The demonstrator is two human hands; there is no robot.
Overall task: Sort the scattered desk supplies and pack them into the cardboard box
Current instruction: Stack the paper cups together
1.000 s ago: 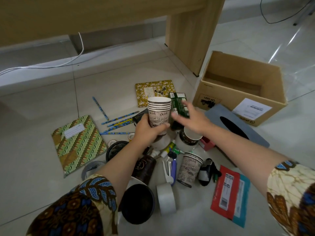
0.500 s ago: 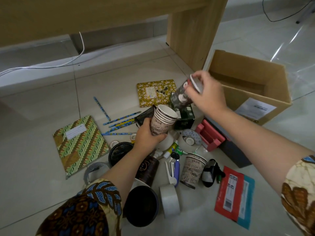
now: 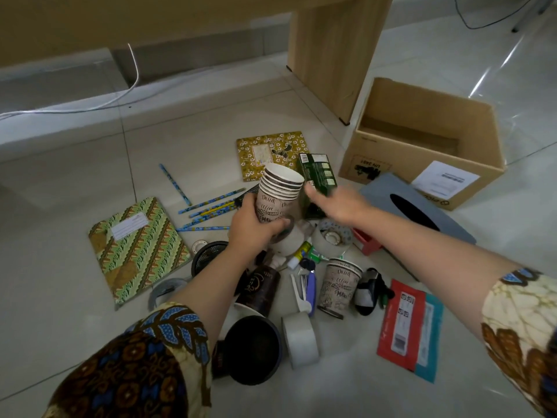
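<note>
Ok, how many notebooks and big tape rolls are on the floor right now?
Notebooks: 2, green and yellow
Tape rolls: 3, white, grey and patterned
Total: 5

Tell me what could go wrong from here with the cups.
1. The left hand has its grip only near the base of the tilted stack of printed paper cups; the upper cups might slide off.
2. The right hand reaches across the clutter, its fingers blurred; its forearm could knock the single printed paper cup standing below it.
</note>
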